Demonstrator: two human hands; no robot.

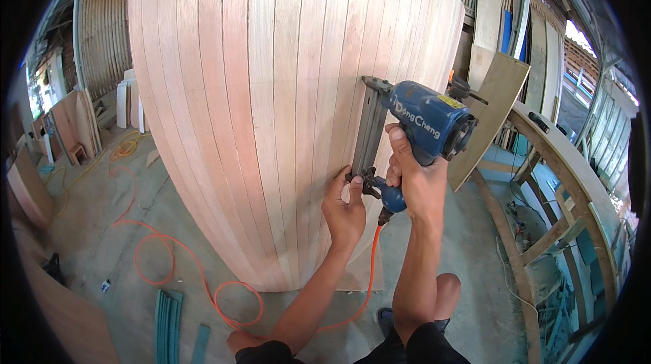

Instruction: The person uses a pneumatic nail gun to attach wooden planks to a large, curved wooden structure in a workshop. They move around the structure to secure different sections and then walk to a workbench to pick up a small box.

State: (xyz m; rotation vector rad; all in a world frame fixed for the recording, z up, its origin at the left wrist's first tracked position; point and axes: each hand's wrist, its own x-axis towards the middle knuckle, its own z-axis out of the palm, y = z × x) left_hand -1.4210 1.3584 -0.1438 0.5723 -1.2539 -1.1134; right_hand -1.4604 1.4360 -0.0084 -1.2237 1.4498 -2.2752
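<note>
One bundle of long teal strips [168,327] on floor, single teal strip [200,345] just beside. One thin orange air hose [373,262], two loops on floor. One large curved panel of pale pinkish wooden strips [271,93]. Two bare hands, both on one blue-and-grey pneumatic nailer [424,116] before panel: left hand [344,211] pinching lower end of long grey magazine [370,137], contents hidden; right hand [417,177] wrapped around handle. One curved wooden frame [584,184], far right.

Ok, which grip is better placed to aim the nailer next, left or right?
The right, I think. The right grip is wrapped around the handle of the nailer. The left grip is at the lower end of the magazine, away from the nose.
</note>
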